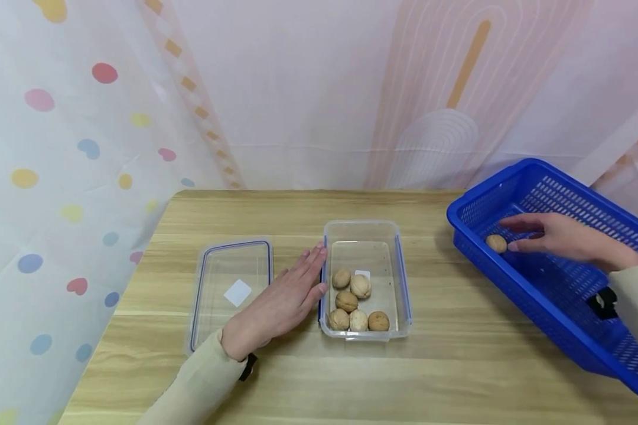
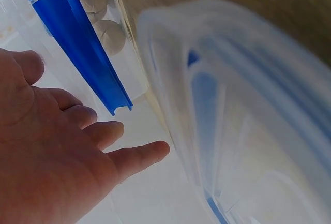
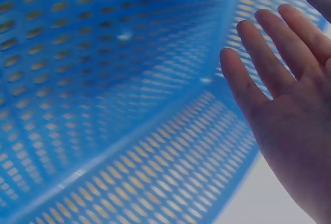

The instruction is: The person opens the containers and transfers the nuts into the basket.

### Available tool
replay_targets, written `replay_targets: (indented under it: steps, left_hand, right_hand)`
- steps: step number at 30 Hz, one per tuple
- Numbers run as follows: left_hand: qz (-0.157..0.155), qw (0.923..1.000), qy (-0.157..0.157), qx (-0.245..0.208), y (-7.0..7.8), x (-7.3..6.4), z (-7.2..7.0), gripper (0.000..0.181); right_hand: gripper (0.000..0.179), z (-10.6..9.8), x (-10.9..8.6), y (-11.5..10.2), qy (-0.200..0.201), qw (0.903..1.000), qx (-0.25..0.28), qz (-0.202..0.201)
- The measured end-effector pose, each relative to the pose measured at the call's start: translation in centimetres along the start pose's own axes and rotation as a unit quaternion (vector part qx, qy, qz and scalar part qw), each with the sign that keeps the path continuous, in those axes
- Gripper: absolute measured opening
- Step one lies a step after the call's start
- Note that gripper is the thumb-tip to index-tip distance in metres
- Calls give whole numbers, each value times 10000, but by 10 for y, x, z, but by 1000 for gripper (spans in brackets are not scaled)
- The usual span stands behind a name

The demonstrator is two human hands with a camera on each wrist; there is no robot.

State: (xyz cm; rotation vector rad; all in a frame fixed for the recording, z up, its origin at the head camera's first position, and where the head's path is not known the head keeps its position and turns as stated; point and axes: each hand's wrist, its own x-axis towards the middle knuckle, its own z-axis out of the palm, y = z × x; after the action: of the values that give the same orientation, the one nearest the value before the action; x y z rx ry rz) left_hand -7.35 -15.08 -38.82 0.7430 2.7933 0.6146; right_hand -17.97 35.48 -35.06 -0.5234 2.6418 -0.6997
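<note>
A clear plastic container [image 1: 392, 254] with blue side clips holds several walnuts [image 1: 347, 301], gathered toward its near left part. My left hand [image 1: 279, 304] lies along the container's left side, fingers extended and fingertips at its wall. In the left wrist view those fingers spread beside a blue clip [image 2: 83, 48]. Over at the right, my right hand [image 1: 558, 236] reaches into a blue basket [image 1: 516, 286]. A single walnut [image 1: 496, 243] is just beyond its thumb and fingertips, near the basket's left wall. The right wrist view shows the fingers [image 3: 264, 58] extended, with the walnut blurred at the top.
Left of the container lies its clear lid [image 1: 207, 295], edged with a blue seal and bearing a white square label [image 1: 237, 293]; the left forearm crosses its near corner. The wooden table [image 1: 430, 366] meets a patterned curtain [image 1: 319, 106] at the back.
</note>
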Motion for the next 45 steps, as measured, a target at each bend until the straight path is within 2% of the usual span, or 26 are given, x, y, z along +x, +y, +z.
replay_targets:
  steps: [7,13,16,19,23,31,37,45]
  left_hand:
    - [-24,10000,13,5,1,1,-1,64]
    - [-54,10000,-25,-13,3,3,-2,64]
    - [-69,10000,-44,-37,4,4,-3,64]
    - [-87,9999,-37,-83,5,4,-3,64]
    - [-109,9999,-25,-129,5,4,-3,65]
    - [-97,9998,-20,-150,7,4,-4,65]
    - [-52,9998,11,-187,7,5,-4,64]
    - [-43,9998,18,-206,7,6,-4,64]
  right_hand:
    - [51,-23,-14,-24,516,9979,-243,310]
    - [47,-32,-31,-45,1175,9917,-79,525]
    - [42,-32,-41,-55,1599,9863,194,360]
    - [35,-31,-50,-65,2077,9770,482,88]
    - [29,-26,-62,-79,2481,9658,720,-198]
    - [26,-8,-81,-102,2670,9599,819,-246]
    - [25,8,-85,-121,2767,9551,1043,-210]
    - [28,28,-86,-143,2496,9588,1326,-304]
